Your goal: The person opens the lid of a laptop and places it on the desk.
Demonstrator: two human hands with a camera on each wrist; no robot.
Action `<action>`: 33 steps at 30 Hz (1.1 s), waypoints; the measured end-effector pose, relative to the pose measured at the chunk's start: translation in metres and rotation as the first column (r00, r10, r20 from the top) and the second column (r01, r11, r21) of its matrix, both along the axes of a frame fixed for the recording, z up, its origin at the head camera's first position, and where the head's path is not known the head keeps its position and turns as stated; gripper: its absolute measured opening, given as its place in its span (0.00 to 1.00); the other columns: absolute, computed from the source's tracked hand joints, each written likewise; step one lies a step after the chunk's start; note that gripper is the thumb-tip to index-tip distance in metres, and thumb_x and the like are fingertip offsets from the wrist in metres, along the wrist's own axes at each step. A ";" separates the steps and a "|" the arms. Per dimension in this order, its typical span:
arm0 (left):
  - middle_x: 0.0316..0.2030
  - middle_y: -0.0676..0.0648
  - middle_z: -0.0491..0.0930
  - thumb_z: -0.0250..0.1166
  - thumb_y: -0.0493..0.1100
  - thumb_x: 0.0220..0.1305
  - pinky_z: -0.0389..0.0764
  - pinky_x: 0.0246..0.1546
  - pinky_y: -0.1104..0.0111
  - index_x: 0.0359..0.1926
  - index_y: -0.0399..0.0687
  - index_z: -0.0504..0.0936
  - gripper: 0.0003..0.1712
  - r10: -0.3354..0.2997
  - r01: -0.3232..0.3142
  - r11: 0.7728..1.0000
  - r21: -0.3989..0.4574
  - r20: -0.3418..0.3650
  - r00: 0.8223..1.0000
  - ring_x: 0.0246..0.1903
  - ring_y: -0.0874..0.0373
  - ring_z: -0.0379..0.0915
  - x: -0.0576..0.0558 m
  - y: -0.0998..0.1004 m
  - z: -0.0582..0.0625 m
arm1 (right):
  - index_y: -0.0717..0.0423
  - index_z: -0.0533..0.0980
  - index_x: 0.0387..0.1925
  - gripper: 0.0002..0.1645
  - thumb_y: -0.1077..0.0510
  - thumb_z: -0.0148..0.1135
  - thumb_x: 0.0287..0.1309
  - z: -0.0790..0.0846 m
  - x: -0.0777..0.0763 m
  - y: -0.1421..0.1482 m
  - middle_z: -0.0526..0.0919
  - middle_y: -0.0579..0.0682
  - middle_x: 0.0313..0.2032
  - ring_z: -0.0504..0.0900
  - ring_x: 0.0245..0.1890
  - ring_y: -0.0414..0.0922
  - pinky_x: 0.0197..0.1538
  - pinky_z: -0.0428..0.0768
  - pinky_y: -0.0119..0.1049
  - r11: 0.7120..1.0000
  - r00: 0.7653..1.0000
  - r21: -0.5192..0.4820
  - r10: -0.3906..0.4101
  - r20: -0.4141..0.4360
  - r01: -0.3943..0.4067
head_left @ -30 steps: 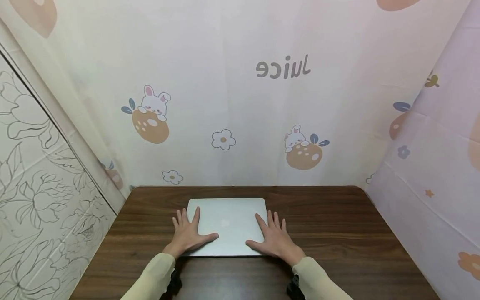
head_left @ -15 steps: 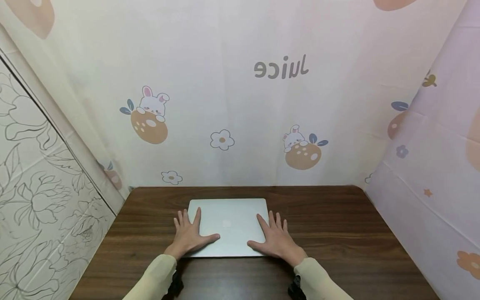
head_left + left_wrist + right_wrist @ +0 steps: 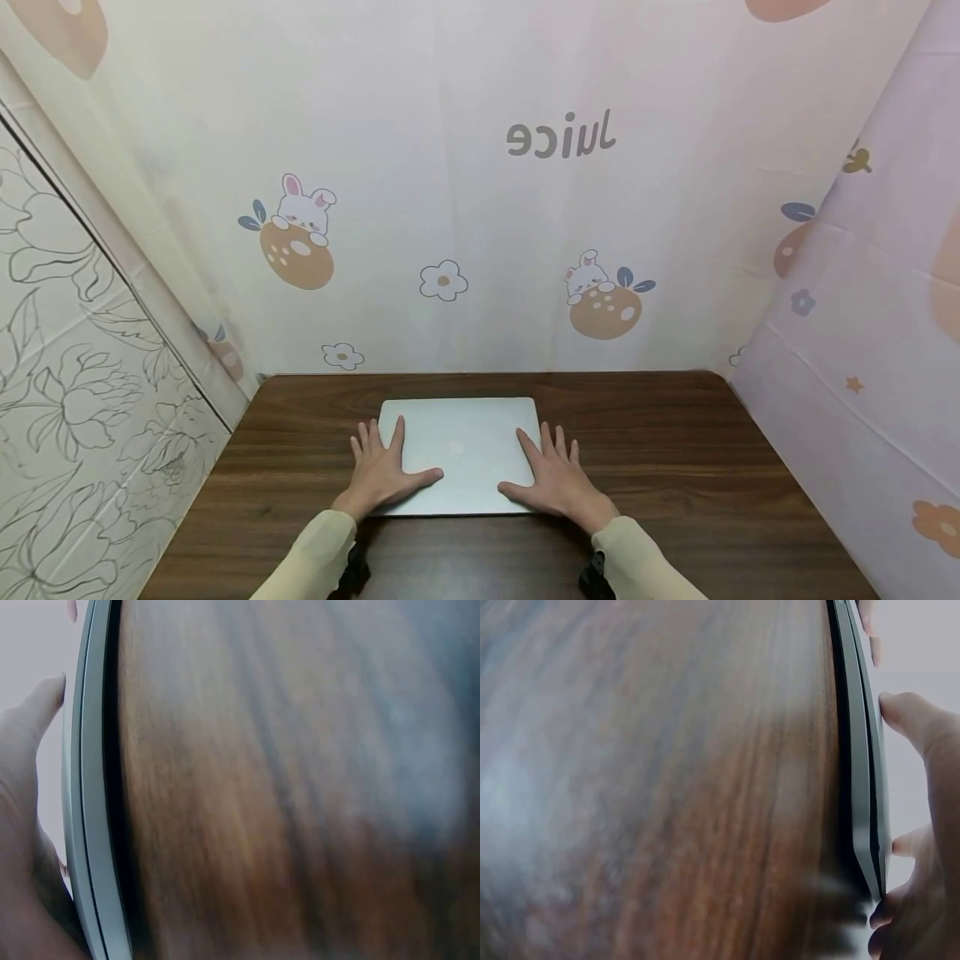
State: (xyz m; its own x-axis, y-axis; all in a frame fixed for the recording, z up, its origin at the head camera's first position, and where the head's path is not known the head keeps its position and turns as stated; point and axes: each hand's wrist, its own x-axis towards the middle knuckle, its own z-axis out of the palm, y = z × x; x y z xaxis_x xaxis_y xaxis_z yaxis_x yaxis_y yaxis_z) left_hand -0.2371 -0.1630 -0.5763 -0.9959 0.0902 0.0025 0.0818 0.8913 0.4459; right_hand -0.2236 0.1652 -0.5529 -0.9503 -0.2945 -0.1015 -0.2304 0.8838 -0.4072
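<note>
A closed silver laptop (image 3: pixel 465 454) lies on the brown wooden table, its lid up with a faint logo in the middle. My left hand (image 3: pixel 377 475) is spread over its left side, thumb and index finger on the lid and the other fingers reaching past the side edge. At the right side my right hand (image 3: pixel 558 483) mirrors this, thumb and index finger on the lid. Close up in the left wrist view, the left thumb (image 3: pixel 46 701) rests near the laptop's front edge (image 3: pixel 94 787). The right wrist view has the right thumb (image 3: pixel 911 716) touching the lid by that edge.
The wooden table (image 3: pixel 675 467) extends to both sides and in front of the laptop. Behind it hangs a pale curtain (image 3: pixel 465 208) with rabbit and fruit prints. More printed cloth (image 3: pixel 862 333) bounds the right, and a flower-patterned panel (image 3: pixel 82 400) the left.
The laptop and both hands have shifted slightly to the right together. The hands keep the same spread pose, while the background drifts slightly left in the head view.
</note>
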 end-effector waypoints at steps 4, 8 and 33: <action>0.78 0.21 0.35 0.64 0.86 0.45 0.30 0.74 0.32 0.83 0.48 0.48 0.76 0.003 -0.002 1.000 -0.022 0.026 1.000 0.77 0.24 0.21 0.001 0.004 0.003 | 0.47 0.55 0.81 0.62 0.19 0.59 0.56 0.000 0.000 0.003 0.45 0.72 0.79 0.41 0.79 0.73 0.73 0.42 0.76 1.000 1.000 -0.009 -0.003 -0.004 0.002; 0.78 0.21 0.37 0.64 0.86 0.45 0.31 0.74 0.31 0.83 0.47 0.49 0.76 0.003 -0.003 1.000 -0.015 0.008 1.000 0.77 0.23 0.23 0.001 0.006 0.003 | 0.47 0.55 0.81 0.62 0.20 0.60 0.56 0.001 0.001 0.005 0.45 0.72 0.79 0.41 0.79 0.73 0.73 0.42 0.76 1.000 1.000 -0.006 -0.005 0.003 0.005; 0.78 0.21 0.35 0.63 0.87 0.44 0.30 0.75 0.33 0.83 0.47 0.48 0.77 0.005 -0.004 1.000 -0.022 0.033 0.999 0.78 0.24 0.21 0.006 0.018 0.005 | 0.48 0.55 0.81 0.63 0.20 0.60 0.56 0.004 0.006 0.014 0.44 0.72 0.79 0.40 0.79 0.73 0.73 0.41 0.77 1.000 1.000 0.002 -0.009 0.023 0.009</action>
